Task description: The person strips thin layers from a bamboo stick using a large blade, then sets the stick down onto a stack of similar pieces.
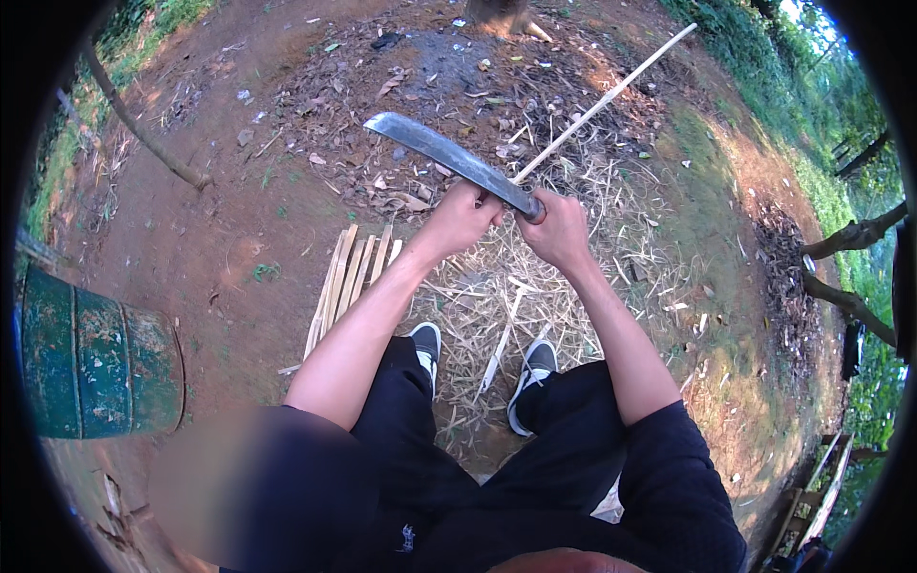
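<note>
My right hand (562, 232) is wrapped round the handle of a machete (435, 150), whose broad, slightly curved blade points to the far left. Just left of it, my left hand (457, 225) is closed below the blade. A long, thin, pale strip of wood or bamboo (607, 100) runs from under the blade to the far right, its near end in line with the fingers of my left hand. The blade crosses over the strip close to both hands and hides where they meet. Curled shavings (478, 306) lie below my hands, between my shoes.
Several pale split strips (342, 277) lie side by side left of my left foot. A green, worn metal drum (100, 353) is at the left. Thin trunks (143, 134) rise at the left, with branches (855, 234) at the right. Dry leaves cover the earth ahead.
</note>
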A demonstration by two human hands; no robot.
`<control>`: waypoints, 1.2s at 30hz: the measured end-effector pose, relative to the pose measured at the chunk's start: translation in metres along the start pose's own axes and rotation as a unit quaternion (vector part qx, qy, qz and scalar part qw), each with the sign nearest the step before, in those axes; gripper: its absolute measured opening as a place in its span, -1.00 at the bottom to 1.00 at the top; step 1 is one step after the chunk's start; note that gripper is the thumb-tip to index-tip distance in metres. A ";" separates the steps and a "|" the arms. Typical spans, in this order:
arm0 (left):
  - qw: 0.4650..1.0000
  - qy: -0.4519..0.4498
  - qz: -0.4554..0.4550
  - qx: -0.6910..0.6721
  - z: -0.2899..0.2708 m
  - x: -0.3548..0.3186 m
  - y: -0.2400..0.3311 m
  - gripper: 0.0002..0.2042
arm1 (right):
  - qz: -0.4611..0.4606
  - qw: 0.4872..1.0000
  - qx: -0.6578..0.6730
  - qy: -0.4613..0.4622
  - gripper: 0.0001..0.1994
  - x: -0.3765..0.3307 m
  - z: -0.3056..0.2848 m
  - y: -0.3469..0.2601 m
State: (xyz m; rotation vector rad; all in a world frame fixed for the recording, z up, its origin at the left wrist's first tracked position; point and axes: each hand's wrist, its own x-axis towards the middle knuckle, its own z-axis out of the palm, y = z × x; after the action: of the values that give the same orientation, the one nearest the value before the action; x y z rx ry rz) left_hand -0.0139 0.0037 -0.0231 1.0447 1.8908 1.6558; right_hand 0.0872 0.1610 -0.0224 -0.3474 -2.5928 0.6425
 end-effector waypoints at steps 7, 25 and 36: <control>0.999 0.024 -0.028 0.028 -0.010 -0.004 0.008 -0.81 | 0.043 0.997 -0.060 -0.023 -0.86 0.004 -0.005 0.022; 0.999 0.012 -0.010 0.039 -0.013 -0.006 0.009 -0.75 | 0.018 0.989 -0.145 0.010 -0.89 0.010 -0.015 0.058; 0.998 0.010 -0.022 0.058 -0.054 -0.028 0.007 -0.73 | 0.358 0.893 -0.052 0.267 -0.70 -0.004 -0.063 0.143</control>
State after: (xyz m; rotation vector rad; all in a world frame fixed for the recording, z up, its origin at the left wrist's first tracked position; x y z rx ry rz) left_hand -0.0343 -0.0526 -0.0097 1.0262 2.0300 1.5538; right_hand 0.1395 0.3063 -0.0443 -1.3458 -1.9241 0.5285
